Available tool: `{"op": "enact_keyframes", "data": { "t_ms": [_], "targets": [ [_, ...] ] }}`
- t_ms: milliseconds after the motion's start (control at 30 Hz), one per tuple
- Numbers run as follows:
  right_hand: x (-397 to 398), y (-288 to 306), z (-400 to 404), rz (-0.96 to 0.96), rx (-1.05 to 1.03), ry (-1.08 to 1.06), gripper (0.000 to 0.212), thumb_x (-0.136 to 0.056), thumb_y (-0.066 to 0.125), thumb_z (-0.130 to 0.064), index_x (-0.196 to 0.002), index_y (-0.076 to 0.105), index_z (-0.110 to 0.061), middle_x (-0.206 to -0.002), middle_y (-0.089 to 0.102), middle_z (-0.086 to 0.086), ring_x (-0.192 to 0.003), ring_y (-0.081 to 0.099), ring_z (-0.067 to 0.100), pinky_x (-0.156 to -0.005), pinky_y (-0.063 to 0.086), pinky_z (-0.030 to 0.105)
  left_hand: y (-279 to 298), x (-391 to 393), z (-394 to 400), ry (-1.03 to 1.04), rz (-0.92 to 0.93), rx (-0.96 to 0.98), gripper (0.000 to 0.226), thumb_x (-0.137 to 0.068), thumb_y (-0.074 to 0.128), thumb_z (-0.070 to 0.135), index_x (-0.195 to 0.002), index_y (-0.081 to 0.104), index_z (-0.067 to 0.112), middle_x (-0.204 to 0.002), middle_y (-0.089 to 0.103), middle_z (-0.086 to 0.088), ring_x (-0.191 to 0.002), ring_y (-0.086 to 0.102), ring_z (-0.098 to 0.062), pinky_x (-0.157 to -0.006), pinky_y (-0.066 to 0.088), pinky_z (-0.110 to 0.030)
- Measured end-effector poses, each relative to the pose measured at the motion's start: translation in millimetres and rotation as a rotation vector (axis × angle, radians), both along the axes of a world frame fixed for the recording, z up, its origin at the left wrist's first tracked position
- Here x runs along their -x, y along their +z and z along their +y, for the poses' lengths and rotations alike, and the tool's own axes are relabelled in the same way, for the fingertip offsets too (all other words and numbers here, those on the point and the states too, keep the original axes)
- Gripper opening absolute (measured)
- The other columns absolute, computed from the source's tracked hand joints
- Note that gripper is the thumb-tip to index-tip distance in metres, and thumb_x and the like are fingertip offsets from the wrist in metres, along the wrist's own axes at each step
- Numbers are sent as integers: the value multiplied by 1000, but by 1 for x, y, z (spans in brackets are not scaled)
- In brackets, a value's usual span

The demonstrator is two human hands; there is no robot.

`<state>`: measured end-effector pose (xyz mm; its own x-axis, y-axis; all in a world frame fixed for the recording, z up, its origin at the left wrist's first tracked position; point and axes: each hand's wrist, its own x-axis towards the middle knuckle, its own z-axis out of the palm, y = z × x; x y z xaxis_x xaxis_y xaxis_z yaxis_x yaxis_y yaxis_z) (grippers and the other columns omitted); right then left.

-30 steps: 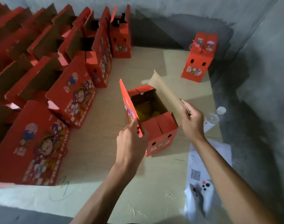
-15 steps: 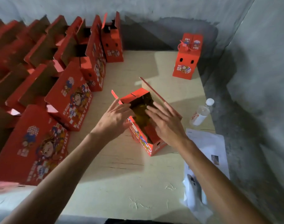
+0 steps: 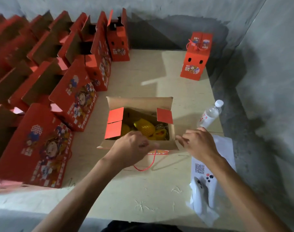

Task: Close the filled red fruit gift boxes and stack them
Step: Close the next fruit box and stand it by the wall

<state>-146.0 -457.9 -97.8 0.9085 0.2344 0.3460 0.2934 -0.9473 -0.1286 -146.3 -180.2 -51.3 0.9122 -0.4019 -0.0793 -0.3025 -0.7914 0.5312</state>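
An open red fruit gift box [image 3: 164,116] stands in the middle of the wooden table [image 3: 142,195], its long side toward me and all its flaps spread. Fruit in yellow foam netting [image 3: 144,128] lies inside. My left hand [image 3: 132,148] lies over the near flap, blurred by motion, so its grip is unclear. The fingertips of my right hand [image 3: 199,143] touch that flap's right corner. A red cord handle [image 3: 142,167] hangs below the near flap. One closed box [image 3: 194,64] with a tied cord stands at the far right.
Rows of open red boxes [image 3: 72,97] fill the left side of the table up to the back wall. A water bottle [image 3: 210,114] stands right of the open box. A sheet with a QR code [image 3: 199,168] and a white device in plastic [image 3: 202,191] lie near my right arm.
The box has turned from a slanted position to long side facing me. Its flaps, half folded inward under both hands earlier, now lie spread open and the fruit shows.
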Motion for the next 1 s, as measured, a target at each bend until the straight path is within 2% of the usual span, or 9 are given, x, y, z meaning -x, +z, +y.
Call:
{"op": "enact_keyframes", "data": {
  "t_ms": [200,333,433,600,667,733,800,900,1000],
  "targets": [
    [-26,4,24,187,-67,-69,45,-95,68,-40,-60,51,-18,-61,54,-1,-59,51,28,-58,27,30,-2,-32,5,64,280,-78,49,-103,44,56,-81,61,16,-76,64,-1,-71,61,-19,-65,46,-35],
    [-47,0,50,201,-202,-167,24,-103,54,-31,-121,66,-20,-112,64,1,-97,65,26,-70,48,31,-3,-27,24,201,-29,-278,48,-99,50,57,-97,71,13,-107,68,-5,-106,62,-26,-97,49,-41],
    [-56,-5,57,152,-287,-184,21,-103,55,-26,-119,65,-18,-119,61,0,-94,67,24,-66,50,30,-11,-25,59,363,17,-191,48,-100,46,57,-96,67,14,-100,69,-7,-93,65,-28,-86,54,-41],
    [-65,-8,56,194,-431,-266,91,-93,72,-22,-161,12,-25,-163,37,-2,-93,72,26,-51,40,20,-19,-67,86,344,518,-78,15,-99,49,24,-109,59,21,-110,64,-7,-93,62,-20,-84,53,-41],
    [-65,-4,53,209,-380,-198,101,-90,74,-23,-161,4,-36,-164,33,-8,-94,73,23,-49,38,19,-26,-78,90,364,537,-93,27,-94,53,31,-119,50,23,-114,61,-4,-96,58,-18,-91,50,-41],
    [-63,1,49,231,-368,-174,83,-90,74,-31,-157,25,-37,-157,44,-10,-111,68,22,-66,51,29,-34,-84,94,505,465,0,55,-91,62,49,-131,40,20,-120,58,-4,-105,60,-24,-94,48,-40],
    [-59,-1,44,236,-390,-171,56,-88,73,-51,-137,52,-35,-137,58,-14,-100,69,14,-73,54,32,-39,-89,97,598,431,71,74,-87,69,59,-137,38,14,-125,59,-8,-107,61,-25,-95,49,-40],
    [-51,-8,36,298,-458,-115,42,-85,68,-67,-105,71,-30,-126,61,-22,-85,65,3,-75,54,30,-39,-94,100,595,423,112,79,-79,76,63,-132,39,17,-105,58,2,-87,63,-14,-69,51,-31],
    [-49,-15,31,336,-377,-65,24,-89,72,-49,-100,70,-28,-132,56,-25,-90,62,0,-75,54,29,-28,-98,99,544,434,32,91,-78,81,56,-143,29,20,-105,54,-1,-82,61,-15,-59,46,-28]
  ]
}}
